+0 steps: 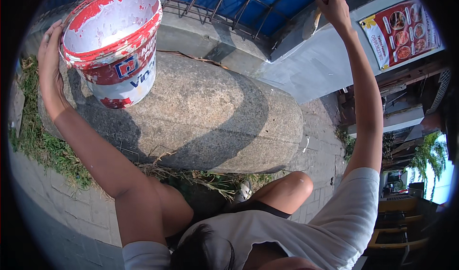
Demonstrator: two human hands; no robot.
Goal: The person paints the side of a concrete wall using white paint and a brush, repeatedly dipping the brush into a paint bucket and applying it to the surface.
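Note:
A red and white plastic paint bucket [119, 76] stands on a large rounded concrete block [205, 107], its inside coated with white and red paint. My left hand [51, 64] holds the bucket by its left side, fingers up along the rim. At the upper right, my right hand [334, 12] is raised and closed around what looks like a paintbrush [313, 23]. A red tip shows above the fist, and a pale end hangs below it beside the pale wall [311, 59]. Much of the brush is hidden by my fingers.
A blue sheet behind a metal grille [248, 4] runs along the back. A red food banner [404, 33] hangs on the right wall. Grass [62, 160] and dry stalks border the block, with paving [71, 212] around it. My bent knees are close to its near side.

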